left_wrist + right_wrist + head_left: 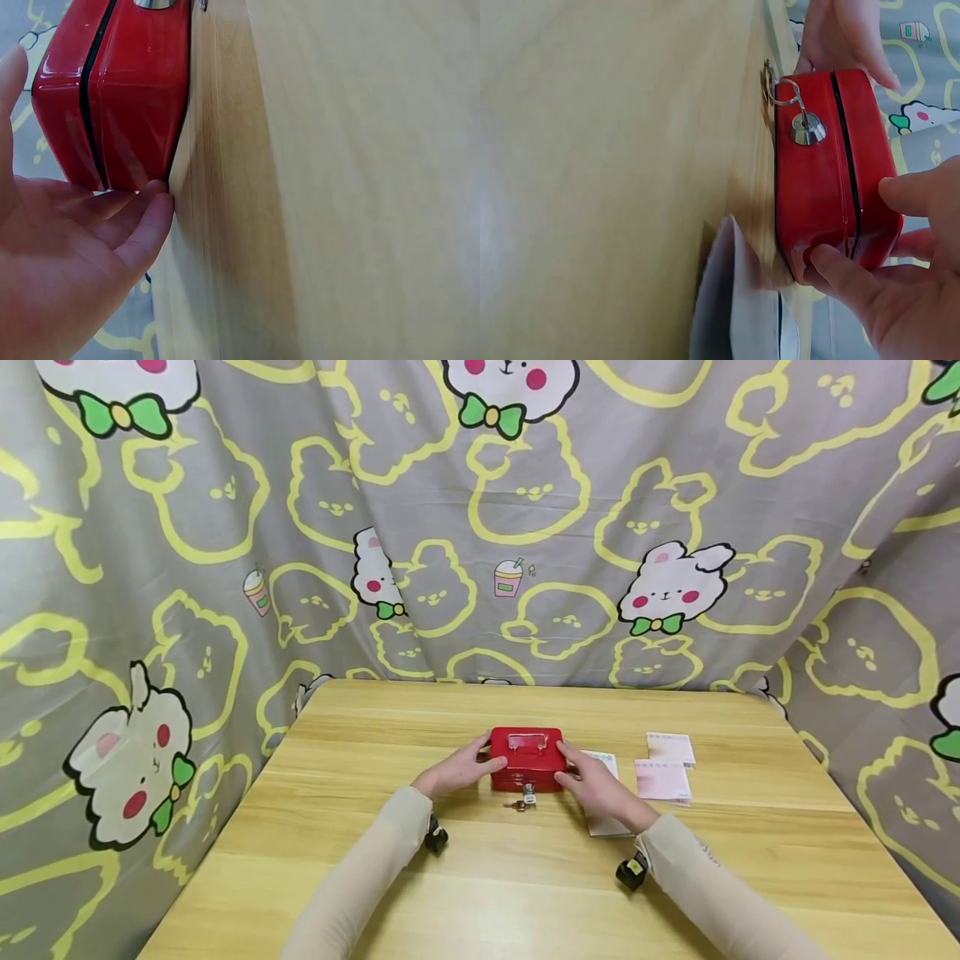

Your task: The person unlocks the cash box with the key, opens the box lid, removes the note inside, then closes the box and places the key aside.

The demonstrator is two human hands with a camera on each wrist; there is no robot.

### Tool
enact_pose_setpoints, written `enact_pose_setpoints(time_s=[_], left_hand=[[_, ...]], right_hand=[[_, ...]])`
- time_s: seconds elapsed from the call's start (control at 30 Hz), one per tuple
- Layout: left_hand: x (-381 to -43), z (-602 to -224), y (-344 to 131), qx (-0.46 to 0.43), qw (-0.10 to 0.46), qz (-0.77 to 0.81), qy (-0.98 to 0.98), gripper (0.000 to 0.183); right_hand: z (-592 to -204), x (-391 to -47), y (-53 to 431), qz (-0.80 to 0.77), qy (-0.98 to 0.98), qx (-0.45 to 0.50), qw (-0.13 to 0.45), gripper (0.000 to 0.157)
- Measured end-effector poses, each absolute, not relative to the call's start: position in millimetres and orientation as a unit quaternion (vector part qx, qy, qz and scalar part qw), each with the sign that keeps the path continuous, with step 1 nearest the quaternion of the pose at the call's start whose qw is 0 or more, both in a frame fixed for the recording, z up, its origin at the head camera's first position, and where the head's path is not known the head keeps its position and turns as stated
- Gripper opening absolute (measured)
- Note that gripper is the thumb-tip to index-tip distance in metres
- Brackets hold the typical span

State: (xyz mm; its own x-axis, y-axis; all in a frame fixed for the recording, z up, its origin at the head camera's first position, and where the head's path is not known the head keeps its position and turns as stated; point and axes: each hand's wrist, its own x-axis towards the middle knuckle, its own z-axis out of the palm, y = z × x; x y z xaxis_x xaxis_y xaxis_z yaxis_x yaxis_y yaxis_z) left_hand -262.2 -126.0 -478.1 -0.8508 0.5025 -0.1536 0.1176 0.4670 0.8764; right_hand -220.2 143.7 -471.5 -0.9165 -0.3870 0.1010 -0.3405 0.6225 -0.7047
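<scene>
A red metal cash box [528,772] with a folding handle on its lid sits on the wooden table. A key stands in the round silver lock [808,129] on its front, with a second key dangling from the ring [785,91]. The lid is down, a dark seam running round the box. My left hand [462,768] rests its fairly straight fingers against the left side, its thumb apart from the lid in the left wrist view. My right hand [597,785] grips the right end, thumb on the lid, fingers on the side and corner.
Beneath my right wrist lies a pale booklet [606,823], its leaves lifted in the right wrist view. Two small pinkish notepads [663,781] lie farther right, slightly overlapping. A patterned curtain [547,635] surrounds the table's [480,902] back and sides.
</scene>
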Motion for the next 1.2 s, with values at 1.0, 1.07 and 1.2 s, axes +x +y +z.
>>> enact_pose_setpoints(time_s=[1.0,1.07,1.2], left_hand=[[-264.7,-475.8,-121.7,0.151,0.215,0.515,0.816,0.085],[-264.1,-476.4,-122.0,0.142,0.214,0.513,0.819,0.086],[-263.0,-478.7,-122.5,0.14,0.212,0.513,0.82,0.085]], right_hand=[[-470.7,-226.2,137.1,-0.414,0.904,-0.093,0.057,0.062],[-472.9,-226.7,137.3,-0.427,0.897,-0.094,0.061,0.062],[-476.5,-227.0,137.0,-0.444,0.889,-0.093,0.063,0.062]])
